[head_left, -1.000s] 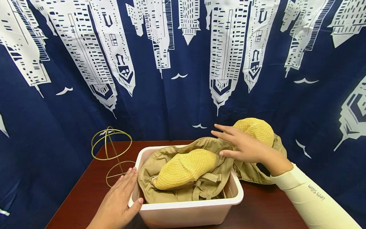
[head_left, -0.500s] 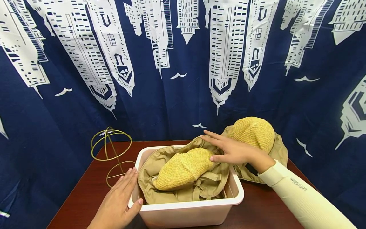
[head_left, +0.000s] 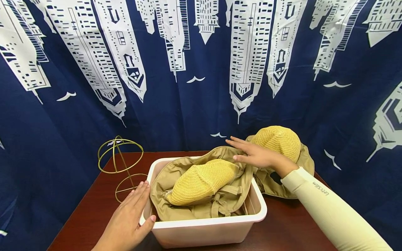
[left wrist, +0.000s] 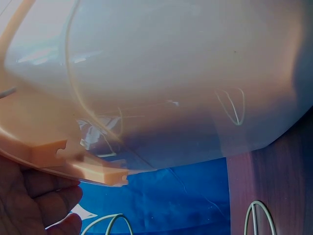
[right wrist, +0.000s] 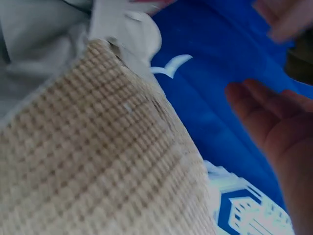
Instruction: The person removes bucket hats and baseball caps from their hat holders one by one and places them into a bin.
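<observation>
A pale pink plastic bin (head_left: 204, 223) stands on the table. In it lies a sun hat (head_left: 204, 181) with a yellow woven crown, flattened and creased, and a wide khaki fabric brim. With fingers straight, my left hand (head_left: 127, 218) rests against the bin's left rim; the left wrist view shows those fingers under the rim. My right hand (head_left: 259, 153) is above the bin's back right corner, over the hat's brim, fingers extended and holding nothing. Behind that hand a second sun hat (head_left: 279, 143), also yellow and khaki, sits on the table. The woven crown (right wrist: 102, 147) fills much of the right wrist view.
A gold wire hat stand (head_left: 120, 157) is at the back left of the dark red wooden table (head_left: 91, 209), close to the bin. Behind everything hangs a navy curtain (head_left: 201, 115) printed with white buildings and birds.
My right hand has moved left over the bin toward the hat, then lifted slightly back. My left hand stays at the rim. The camera view has shifted a little.
</observation>
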A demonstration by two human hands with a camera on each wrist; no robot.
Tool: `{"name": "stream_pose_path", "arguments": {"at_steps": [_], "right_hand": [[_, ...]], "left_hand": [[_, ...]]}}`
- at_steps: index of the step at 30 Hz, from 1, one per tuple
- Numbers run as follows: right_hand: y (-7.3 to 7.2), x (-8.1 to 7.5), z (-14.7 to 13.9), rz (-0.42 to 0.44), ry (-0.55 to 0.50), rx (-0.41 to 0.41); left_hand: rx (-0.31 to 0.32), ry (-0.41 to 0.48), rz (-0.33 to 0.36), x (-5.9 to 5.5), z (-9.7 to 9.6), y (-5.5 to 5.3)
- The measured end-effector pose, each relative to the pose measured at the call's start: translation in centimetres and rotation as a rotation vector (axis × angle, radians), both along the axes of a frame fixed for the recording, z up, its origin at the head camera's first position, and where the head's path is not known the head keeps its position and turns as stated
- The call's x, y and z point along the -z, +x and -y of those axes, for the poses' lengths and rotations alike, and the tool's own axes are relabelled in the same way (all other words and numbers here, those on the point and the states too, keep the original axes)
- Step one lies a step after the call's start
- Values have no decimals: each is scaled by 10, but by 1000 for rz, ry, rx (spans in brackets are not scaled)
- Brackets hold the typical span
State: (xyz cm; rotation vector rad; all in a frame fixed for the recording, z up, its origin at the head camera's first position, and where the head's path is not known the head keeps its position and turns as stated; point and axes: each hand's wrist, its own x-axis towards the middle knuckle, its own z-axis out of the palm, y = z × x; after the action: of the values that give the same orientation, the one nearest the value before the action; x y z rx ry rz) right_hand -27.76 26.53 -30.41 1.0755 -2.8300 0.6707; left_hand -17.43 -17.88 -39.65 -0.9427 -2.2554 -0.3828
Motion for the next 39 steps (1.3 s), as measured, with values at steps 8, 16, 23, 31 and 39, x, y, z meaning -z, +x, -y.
{"name": "stream_pose_path", "arguments": {"at_steps": [8, 16, 23, 31, 39], "right_hand": [[-3, -3, 17, 6, -70, -124], [15, -27, 47, -113, 3, -230], [29, -45, 87, -249, 172, -315], [32, -44, 122, -276, 383, -329], [29, -34, 139, -269, 447, -373]], "left_hand": [[-9, -8, -6, -1, 0, 0], [2, -3, -21, -1, 3, 1], [18, 1, -55, 2, 3, -1], [27, 4, -59, 2, 3, -2], [19, -9, -35, 1, 3, -1]]}}
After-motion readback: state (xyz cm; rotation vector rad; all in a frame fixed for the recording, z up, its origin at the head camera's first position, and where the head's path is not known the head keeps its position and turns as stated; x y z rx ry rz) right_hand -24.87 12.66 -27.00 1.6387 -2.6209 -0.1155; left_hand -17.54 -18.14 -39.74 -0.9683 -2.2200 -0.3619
